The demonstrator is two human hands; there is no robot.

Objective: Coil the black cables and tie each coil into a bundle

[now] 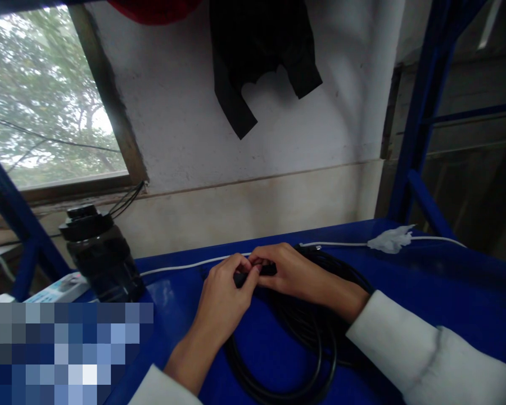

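Observation:
A coiled black cable (316, 337) lies on the blue tabletop (438, 304), with loops hanging toward me and to the right. Above its left part my left hand (227, 289) and my right hand (284, 270) meet, fingertips touching. Both are closed on a small black piece (269, 270), whose ends show on either side of the fingers. Whether it is the cable's end or a strap I cannot tell. Just behind my right hand lies a black plug end (310, 248).
A dark bottle (103, 253) stands at the left beside a white power strip (65, 288). A white cord (181, 266) runs along the back edge to a plastic-wrapped lump (390, 239). Blue posts (421, 124) rise at the sides. A black garment (261, 45) hangs on the wall.

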